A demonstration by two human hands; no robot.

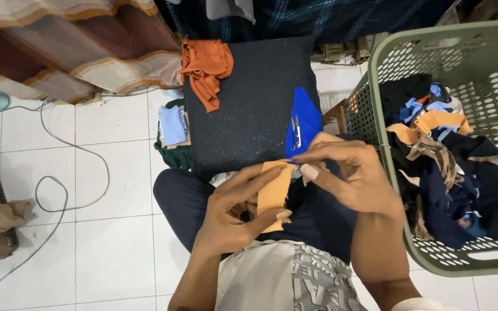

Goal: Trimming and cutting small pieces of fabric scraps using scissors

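White floor tiles (116, 230) lie leftward; both hands (234, 210) (347, 173) pinch orange cloth (275, 193)

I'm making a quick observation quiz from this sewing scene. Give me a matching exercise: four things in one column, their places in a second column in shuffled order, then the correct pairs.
Things:
1. light orange fabric piece
2. thread snips
3. rust-orange cloth
4. green laundry basket

Places:
A. bunched at the dark board's far left corner
B. on the floor at the person's right, full of fabric scraps
C. held between the left hand and right hand
D. lying on the blue fabric piece on the dark board

Pairs: 1-C, 2-D, 3-A, 4-B
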